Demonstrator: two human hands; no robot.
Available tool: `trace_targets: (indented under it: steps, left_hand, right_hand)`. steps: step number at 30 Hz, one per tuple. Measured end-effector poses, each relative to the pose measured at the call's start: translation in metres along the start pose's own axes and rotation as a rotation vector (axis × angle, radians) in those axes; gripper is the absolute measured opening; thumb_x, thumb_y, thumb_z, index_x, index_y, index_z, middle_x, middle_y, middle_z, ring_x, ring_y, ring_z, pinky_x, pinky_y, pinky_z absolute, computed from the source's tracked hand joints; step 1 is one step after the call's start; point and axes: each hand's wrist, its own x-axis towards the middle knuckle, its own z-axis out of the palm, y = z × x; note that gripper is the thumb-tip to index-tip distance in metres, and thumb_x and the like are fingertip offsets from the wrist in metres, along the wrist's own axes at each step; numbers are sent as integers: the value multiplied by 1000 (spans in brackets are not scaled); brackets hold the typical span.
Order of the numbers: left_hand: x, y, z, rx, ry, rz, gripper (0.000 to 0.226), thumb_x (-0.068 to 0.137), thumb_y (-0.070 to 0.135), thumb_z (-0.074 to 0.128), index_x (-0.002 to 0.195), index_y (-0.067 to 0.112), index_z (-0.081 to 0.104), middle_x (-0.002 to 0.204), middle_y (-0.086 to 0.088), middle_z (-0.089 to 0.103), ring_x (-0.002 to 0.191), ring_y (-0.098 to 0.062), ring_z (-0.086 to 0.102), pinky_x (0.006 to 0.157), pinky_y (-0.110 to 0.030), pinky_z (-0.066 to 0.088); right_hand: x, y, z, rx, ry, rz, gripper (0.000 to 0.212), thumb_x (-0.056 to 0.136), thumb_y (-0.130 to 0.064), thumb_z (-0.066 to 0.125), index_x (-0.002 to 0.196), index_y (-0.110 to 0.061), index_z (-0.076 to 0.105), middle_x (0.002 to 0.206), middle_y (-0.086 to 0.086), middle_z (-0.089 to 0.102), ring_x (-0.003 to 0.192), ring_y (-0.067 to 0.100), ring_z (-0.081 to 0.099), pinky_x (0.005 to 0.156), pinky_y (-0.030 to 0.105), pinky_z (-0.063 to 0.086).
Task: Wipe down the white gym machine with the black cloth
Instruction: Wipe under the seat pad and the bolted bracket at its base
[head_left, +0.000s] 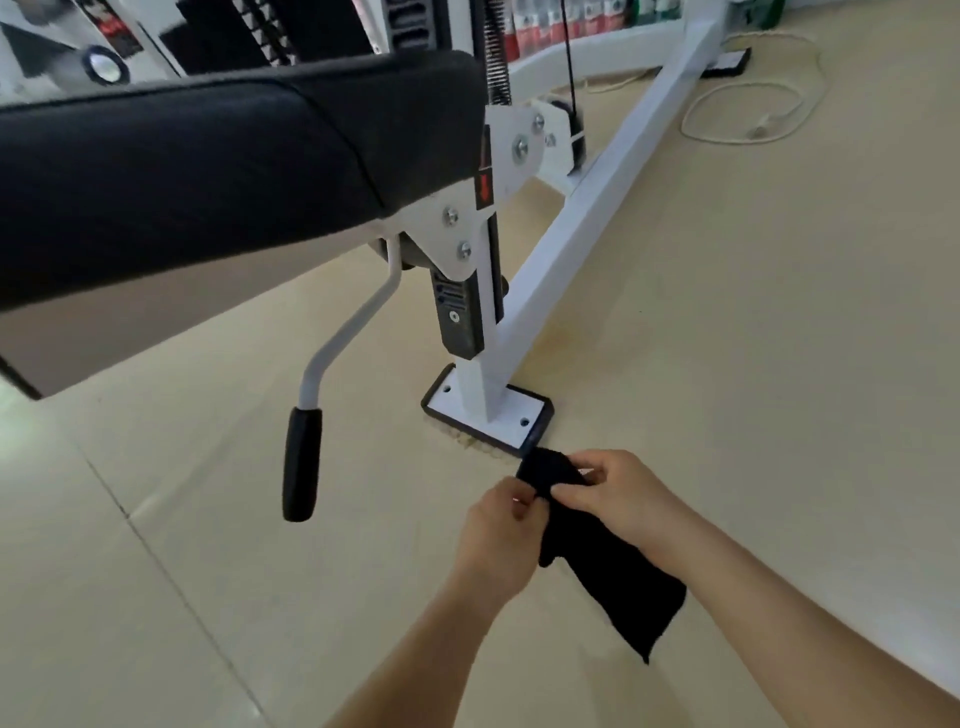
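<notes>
From the head view we look down at both hands, low and right of centre, above the pale floor (779, 364). The left hand (496, 540) has its fingers curled, thumb and fingertips pinching the near edge of the black cloth (618, 582). The right hand (618, 493) pinches the bunched top of that cloth from the other side. The cloth hangs between the two wrists, and its loose end trails down toward us on the right. Its top sits just beside the near corner of the base plate (511, 410); we cannot tell whether they touch. From that plate the white gym machine (571, 228) rises, with one white beam running far and right across the floor. On the left, the black padded seat (208, 171) fills the upper part of the picture. Below it a white lever (353, 322) slants down to a black grip (302, 462), well apart from the hands. At the far right a white cable (748, 109) loops on the floor.
</notes>
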Motion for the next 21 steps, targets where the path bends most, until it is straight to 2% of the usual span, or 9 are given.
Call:
trace_targets:
  steps: [3,5,6,8,9,11,14,18,21]
  left_hand:
    - [10,5,-1,23,178,0,8,95,28,57,96,23,62,84,7,66,80,-16,63,66,-25,46]
    - [25,13,-5,22,306,52,3,95,22,55,95,22,58,88,4,63,86,-20,61,71,-30,44]
    - [33,18,-6,23,354,84,8,94,16,54,97,22,56,93,3,58,88,-20,58,72,-27,40]
    - [51,26,-9,92,384,142,27,90,5,49,111,22,54,109,2,45,99,-18,50,79,-19,32]
    - [59,26,-9,189,375,169,38,88,1,47,120,22,53,116,2,41,109,-19,45,84,-19,31]
    - [77,24,-6,400,283,210,54,86,-1,46,133,24,51,134,1,39,123,-20,38,94,-24,36]
    - [107,13,10,617,58,308,55,92,7,46,145,23,42,152,3,33,134,-21,37,106,-35,40]
    - [140,-1,25,776,-148,292,75,94,9,47,156,17,7,164,1,4,149,-17,16,115,-34,32]
    - [153,-10,23,837,-130,258,88,91,12,53,155,16,-7,164,6,-2,149,-13,9,112,-34,35]
  right_hand:
    - [11,-6,3,-52,257,-83,25,80,-14,77,95,-22,59,81,-1,64,73,17,62,63,24,45]
    - [22,-14,9,-28,392,-173,21,82,-12,72,89,-22,56,84,-4,63,77,13,61,63,17,44]
    - [29,-16,13,-17,428,-228,18,84,-9,67,91,-23,58,90,-4,63,84,13,62,71,17,47]
    - [46,-18,19,-113,417,-326,29,88,-3,56,111,-18,61,116,2,61,110,18,58,96,24,46]
    - [55,-14,22,-240,357,-337,39,90,-2,52,126,-13,57,133,7,53,126,21,49,105,25,38]
    - [71,3,28,-545,221,-277,54,94,-7,48,146,-7,35,156,13,27,145,26,23,114,32,27]
    - [85,33,37,-846,120,-156,73,97,-23,46,156,-15,5,165,6,1,151,25,1,113,45,33]
    - [103,43,37,-934,161,-163,83,96,-31,50,156,-29,-7,163,-1,-3,148,23,7,109,47,30]
    - [122,37,38,-983,186,-216,92,90,-29,59,155,-33,-6,157,6,4,140,29,19,102,49,35]
